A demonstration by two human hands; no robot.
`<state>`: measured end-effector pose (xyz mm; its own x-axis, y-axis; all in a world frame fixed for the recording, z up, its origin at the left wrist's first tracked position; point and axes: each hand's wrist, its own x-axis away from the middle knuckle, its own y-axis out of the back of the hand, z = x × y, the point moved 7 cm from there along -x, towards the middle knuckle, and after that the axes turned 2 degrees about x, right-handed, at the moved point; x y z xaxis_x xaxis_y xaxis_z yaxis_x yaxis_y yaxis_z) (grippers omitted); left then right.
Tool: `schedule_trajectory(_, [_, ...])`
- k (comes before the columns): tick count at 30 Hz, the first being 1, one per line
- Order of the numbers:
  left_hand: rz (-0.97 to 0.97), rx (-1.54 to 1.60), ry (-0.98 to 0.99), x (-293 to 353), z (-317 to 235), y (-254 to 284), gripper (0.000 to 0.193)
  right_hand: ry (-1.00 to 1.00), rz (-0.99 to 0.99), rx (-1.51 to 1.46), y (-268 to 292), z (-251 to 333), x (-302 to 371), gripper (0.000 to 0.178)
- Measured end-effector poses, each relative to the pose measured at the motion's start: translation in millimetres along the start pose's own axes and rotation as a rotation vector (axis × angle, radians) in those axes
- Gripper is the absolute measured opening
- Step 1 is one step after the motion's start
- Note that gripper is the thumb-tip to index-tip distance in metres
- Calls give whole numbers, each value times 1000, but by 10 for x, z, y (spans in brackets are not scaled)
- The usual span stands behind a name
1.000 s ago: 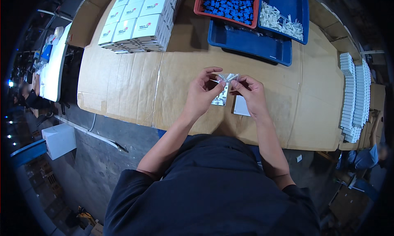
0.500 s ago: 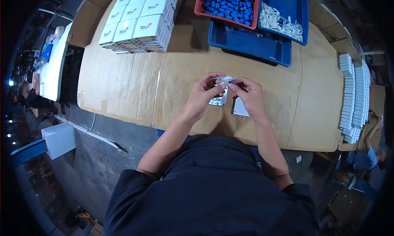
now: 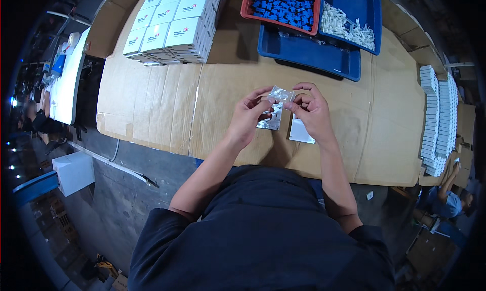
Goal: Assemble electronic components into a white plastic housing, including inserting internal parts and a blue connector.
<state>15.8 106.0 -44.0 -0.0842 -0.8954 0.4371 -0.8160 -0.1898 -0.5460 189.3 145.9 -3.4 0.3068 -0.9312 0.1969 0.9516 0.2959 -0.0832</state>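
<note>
Above the cardboard-covered table, a small clear plastic bag [image 3: 281, 94] is stretched between my two hands. My left hand [image 3: 248, 116] pinches its left side between thumb and fingers. On its right edge, the thumb and fingertips of my right hand [image 3: 312, 112] close, with the index finger raised. What the bag holds, if anything, is too small to make out. Below my left hand a shiny silver-faced flat piece [image 3: 272, 121] lies on the cardboard, partly hidden. Under my right hand rests a white flat box-like piece [image 3: 299, 131], also partly covered.
Stacked white boxes [image 3: 154, 36] stand at the far left of the cardboard [image 3: 152, 104]. At the back are a red tray [image 3: 245, 10] of blue parts, a blue tray [image 3: 375, 17] of white plugs and a lower blue tray [image 3: 309, 55]. White stacks [image 3: 429, 119] line the right edge; a person [image 3: 445, 200] is beyond.
The bag has been spread out flatter and lifted slightly. My right hand has shifted a little right, its index finger rising, uncovering more of the white piece.
</note>
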Motion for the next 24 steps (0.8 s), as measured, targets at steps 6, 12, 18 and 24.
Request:
schedule_trajectory(6, [30,-355,-200,25,-153,9,43,86,39,129,-49,-72,-38,27])
schedule_trajectory(12, [-26,-452,-300,43,-255,145,36,71,40,148,-146,-72,-74,30])
schedule_trajectory(18, [18,-299,-206,75,-273,195,28,71,43,237,-153,-69,-63,31])
schedule_trajectory(24, [-6,-430,-204,55,-188,267,29,61,32,269,-163,-114,-59,31])
